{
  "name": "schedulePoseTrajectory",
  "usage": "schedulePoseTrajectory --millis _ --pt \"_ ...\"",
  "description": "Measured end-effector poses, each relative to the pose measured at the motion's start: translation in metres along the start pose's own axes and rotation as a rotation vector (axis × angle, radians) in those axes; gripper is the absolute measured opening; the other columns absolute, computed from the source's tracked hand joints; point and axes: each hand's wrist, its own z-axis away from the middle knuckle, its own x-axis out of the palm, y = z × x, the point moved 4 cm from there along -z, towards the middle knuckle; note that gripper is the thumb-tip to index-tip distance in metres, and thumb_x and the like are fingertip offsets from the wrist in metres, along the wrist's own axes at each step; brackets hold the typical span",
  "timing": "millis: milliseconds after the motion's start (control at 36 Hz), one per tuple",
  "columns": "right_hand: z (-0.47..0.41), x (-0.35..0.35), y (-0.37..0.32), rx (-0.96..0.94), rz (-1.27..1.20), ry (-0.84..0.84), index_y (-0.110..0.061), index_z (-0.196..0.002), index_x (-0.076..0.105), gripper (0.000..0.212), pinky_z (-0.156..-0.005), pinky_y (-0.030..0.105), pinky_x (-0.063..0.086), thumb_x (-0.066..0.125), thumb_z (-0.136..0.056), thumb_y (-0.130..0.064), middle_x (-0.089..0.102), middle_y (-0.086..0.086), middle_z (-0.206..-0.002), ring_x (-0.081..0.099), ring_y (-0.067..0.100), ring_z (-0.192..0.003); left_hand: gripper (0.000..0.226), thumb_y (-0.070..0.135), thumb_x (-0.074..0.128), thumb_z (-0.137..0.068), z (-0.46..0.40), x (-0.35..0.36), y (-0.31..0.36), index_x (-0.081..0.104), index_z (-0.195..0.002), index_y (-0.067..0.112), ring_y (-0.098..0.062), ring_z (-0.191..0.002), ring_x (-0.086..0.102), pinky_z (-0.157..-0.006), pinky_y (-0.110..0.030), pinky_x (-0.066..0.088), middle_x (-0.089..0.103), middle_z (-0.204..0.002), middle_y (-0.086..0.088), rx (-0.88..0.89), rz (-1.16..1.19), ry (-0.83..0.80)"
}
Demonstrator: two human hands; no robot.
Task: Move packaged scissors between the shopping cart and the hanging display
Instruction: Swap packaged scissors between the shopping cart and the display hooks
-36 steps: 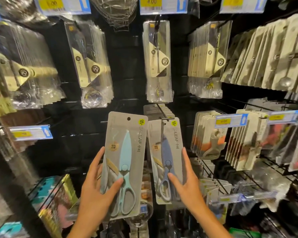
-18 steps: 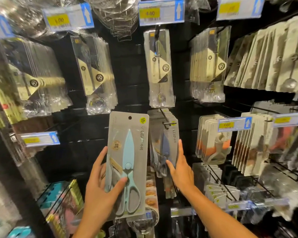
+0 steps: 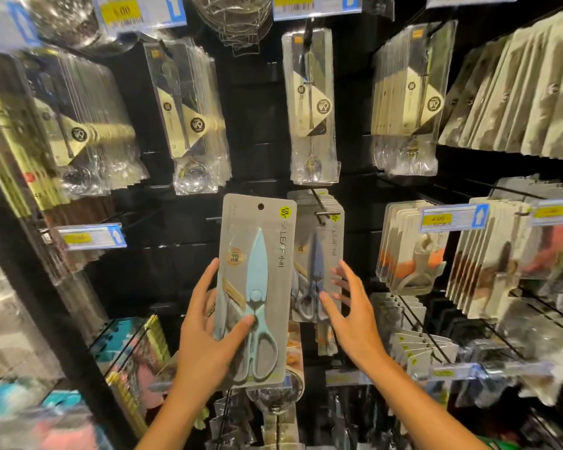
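The left hand [image 3: 208,345] holds a pack of light blue scissors [image 3: 255,287] upright, thumb pressed across the front of the card and fingers behind its left edge, the hang hole at the top free of any hook. Just right of that pack, a pack of dark blue scissors [image 3: 317,258] hangs on a black hook [image 3: 319,206] in front of more of the same cards. The right hand [image 3: 351,316] is open with fingers spread, next to the hanging pack's lower right edge; whether it touches is unclear. Further right of this hand hangs a price tag [image 3: 454,217].
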Motion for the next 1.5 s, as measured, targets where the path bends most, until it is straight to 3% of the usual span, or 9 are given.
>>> schedulePoseTrajectory --millis 111,222,333,417,639,1056,1222,1361,1500 --pt "0.018 0.004 -0.041 -0.044 -0.151 -0.127 -0.035 -0.154 0.028 0.067 -0.1 0.025 0.052 0.062 -0.098 -0.021 0.056 -0.018 -0.134 0.058 0.006 -0.123 0.092 0.011 0.081 -0.078 0.004 0.006 0.0 0.035 -0.148 0.048 -0.007 -0.124 0.06 -0.095 -0.024 0.055 0.059 -0.139 0.015 0.017 0.009 0.003" --pt "0.027 0.009 -0.066 -0.05 -0.217 -0.25 -0.05 -0.152 0.018 0.078 -0.094 0.028 0.056 0.063 -0.098 -0.017 0.058 -0.013 -0.134 0.067 0.013 -0.112 0.092 0.011 0.081 -0.078 0.009 0.016 0.0 0.033 -0.148 0.048 -0.004 -0.125 0.059 -0.092 -0.021 0.055 0.055 -0.141 0.02 0.018 0.023 -0.035" --pt "0.028 0.006 -0.068 -0.027 -0.198 -0.212 -0.056 -0.15 0.018 0.087 -0.091 0.039 0.06 0.066 -0.095 -0.009 0.064 -0.01 -0.121 0.072 0.026 -0.093 0.094 0.011 0.082 -0.077 0.013 0.023 0.0 0.034 -0.148 0.048 -0.006 -0.126 0.059 -0.09 -0.019 0.055 0.054 -0.143 0.017 0.007 0.057 -0.053" --pt "0.03 0.0 -0.063 -0.01 -0.149 -0.191 -0.05 -0.152 0.022 0.084 -0.086 0.034 0.061 0.065 -0.095 -0.005 0.064 -0.017 -0.116 0.074 0.021 -0.088 0.095 0.012 0.082 -0.077 0.015 0.028 -0.002 0.031 -0.149 0.048 -0.008 -0.125 0.06 -0.095 -0.028 0.056 0.055 -0.142 0.017 -0.01 0.056 -0.107" --pt "0.039 -0.008 -0.049 0.043 -0.083 -0.164 -0.044 -0.154 0.028 0.08 -0.086 0.031 0.061 0.065 -0.095 -0.006 0.061 -0.029 -0.117 0.073 0.017 -0.086 0.105 0.015 0.085 -0.078 0.011 0.039 -0.018 0.021 -0.15 0.055 -0.009 -0.126 0.059 -0.101 -0.046 0.054 0.054 -0.14 0.021 -0.091 0.0 -0.231" --pt "0.033 -0.037 -0.027 0.077 -0.047 -0.062 -0.045 -0.153 0.029 0.078 -0.083 0.026 0.06 0.064 -0.096 -0.004 0.064 -0.012 -0.122 0.073 0.013 -0.091 0.117 0.017 0.085 -0.078 -0.003 0.077 -0.02 0.004 -0.148 0.064 0.0 -0.125 0.057 -0.1 -0.03 0.053 0.047 -0.15 0.013 -0.077 -0.106 -0.374" --pt "0.023 -0.046 -0.027 0.072 -0.046 -0.097 -0.041 -0.154 0.029 0.075 -0.082 0.021 0.058 0.059 -0.098 0.0 0.06 -0.01 -0.127 0.073 0.014 -0.093 0.116 0.019 0.086 -0.078 -0.007 0.086 -0.019 0.005 -0.147 0.066 -0.009 -0.123 0.061 -0.096 -0.038 0.057 0.05 -0.148 0.01 -0.071 -0.079 -0.378" --pt "0.015 -0.053 -0.027 0.065 -0.032 -0.14 -0.041 -0.154 0.028 0.071 -0.085 0.033 0.061 0.054 -0.101 -0.003 0.062 -0.011 -0.127 0.072 0.015 -0.1 0.117 0.021 0.087 -0.076 -0.009 0.091 -0.022 0.006 -0.147 0.066 -0.01 -0.119 0.064 -0.093 -0.04 0.059 0.054 -0.144 0.013 -0.084 -0.05 -0.366" --pt "0.012 -0.056 -0.026 0.047 -0.051 -0.126 -0.039 -0.155 0.029 0.067 -0.084 0.031 0.061 0.053 -0.102 -0.004 0.065 -0.016 -0.121 0.072 0.013 -0.101 0.115 0.026 0.089 -0.074 -0.014 0.094 -0.025 0.01 -0.147 0.066 -0.016 -0.12 0.064 -0.094 -0.049 0.058 0.058 -0.139 0.012 -0.103 -0.009 -0.375"
